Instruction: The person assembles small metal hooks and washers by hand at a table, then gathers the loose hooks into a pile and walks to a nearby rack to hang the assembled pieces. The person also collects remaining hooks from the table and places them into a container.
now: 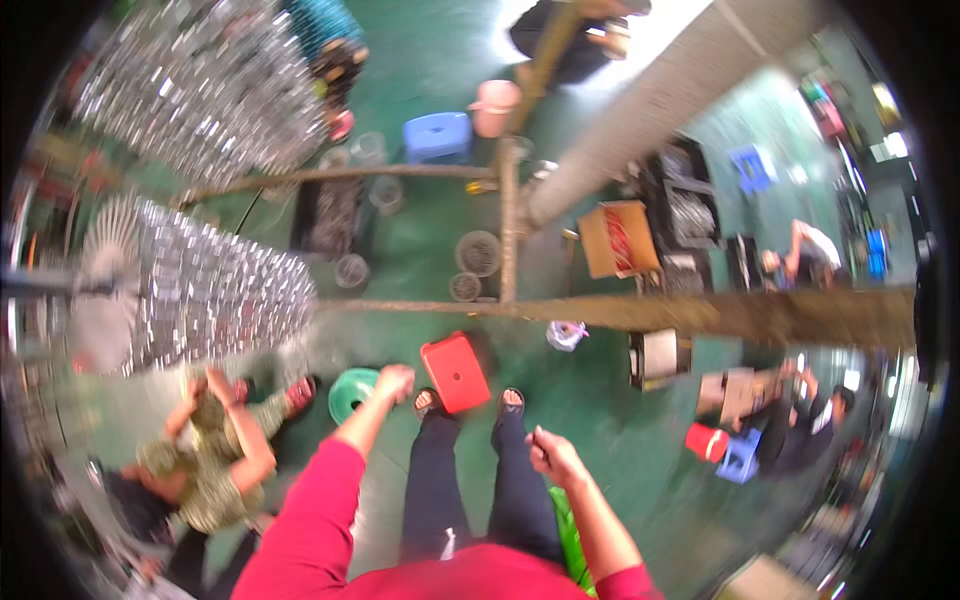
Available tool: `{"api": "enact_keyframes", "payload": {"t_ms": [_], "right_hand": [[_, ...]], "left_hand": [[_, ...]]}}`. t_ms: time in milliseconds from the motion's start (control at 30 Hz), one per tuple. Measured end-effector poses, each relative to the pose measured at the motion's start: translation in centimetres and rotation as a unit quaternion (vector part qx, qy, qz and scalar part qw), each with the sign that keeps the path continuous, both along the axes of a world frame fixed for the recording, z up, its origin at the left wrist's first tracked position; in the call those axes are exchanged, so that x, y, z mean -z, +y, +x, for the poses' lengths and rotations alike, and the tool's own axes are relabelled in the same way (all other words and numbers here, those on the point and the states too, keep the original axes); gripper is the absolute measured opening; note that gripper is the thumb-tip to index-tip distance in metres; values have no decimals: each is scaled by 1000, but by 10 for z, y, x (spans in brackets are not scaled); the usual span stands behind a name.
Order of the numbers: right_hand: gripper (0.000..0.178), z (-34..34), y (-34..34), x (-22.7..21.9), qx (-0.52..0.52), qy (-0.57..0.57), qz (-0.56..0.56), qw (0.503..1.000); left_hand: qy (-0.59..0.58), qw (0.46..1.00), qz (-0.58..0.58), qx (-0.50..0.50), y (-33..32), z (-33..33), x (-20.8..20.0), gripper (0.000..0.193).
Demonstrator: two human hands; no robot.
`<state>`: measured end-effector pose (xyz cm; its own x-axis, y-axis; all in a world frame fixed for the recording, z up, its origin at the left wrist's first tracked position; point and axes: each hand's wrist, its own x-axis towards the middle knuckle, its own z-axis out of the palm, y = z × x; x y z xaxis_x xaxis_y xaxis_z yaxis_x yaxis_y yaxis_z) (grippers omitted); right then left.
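My left hand (396, 383), fingers curled closed, hovers beside the rim of a green plastic basin (340, 402) on the floor. To its right a red plastic stool (455, 368) stands in front of my feet. My right hand (557, 458) is closed in a loose fist beside my right leg, its thumb against the curled fingers. Blur and small size hide whatever either hand may hold. Ahead runs a long wooden beam (660, 312), apart from both hands.
Dense hanging bundles of shiny small pieces (215, 285) fill the left side. A seated person (205, 460) works close by at left; others sit farther off. Beyond the beam are a blue stool (438, 135), a pink bucket (494, 108), an open cardboard box (618, 240) and black crates (690, 215).
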<state>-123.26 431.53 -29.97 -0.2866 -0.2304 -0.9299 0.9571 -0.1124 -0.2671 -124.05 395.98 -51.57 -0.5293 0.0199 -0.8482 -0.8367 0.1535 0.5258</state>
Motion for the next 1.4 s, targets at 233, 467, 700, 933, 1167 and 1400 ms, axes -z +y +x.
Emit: {"api": "enact_keyframes", "payload": {"t_ms": [233,467,700,933,1167,1400], "right_hand": [[25,-31,28,-44,92,134,-92,982],[30,-63,99,-32,385,153,-180,892],[46,-157,237,3,506,168,-276,800],[47,-273,386,35,504,90,-215,831],[48,-369,499,45,483,124,-192,845],[48,-451,546,55,486,130,-181,845]], "left_hand": [[-72,975,-80,193,2,149,-28,28],[-115,972,-159,128,-12,139,-64,24],[-102,970,-188,120,85,28,-78,30],[-57,997,-42,-25,351,-93,-141,26],[-29,993,71,86,547,-170,-191,26],[-71,996,-32,-34,533,-189,-175,28]]}}
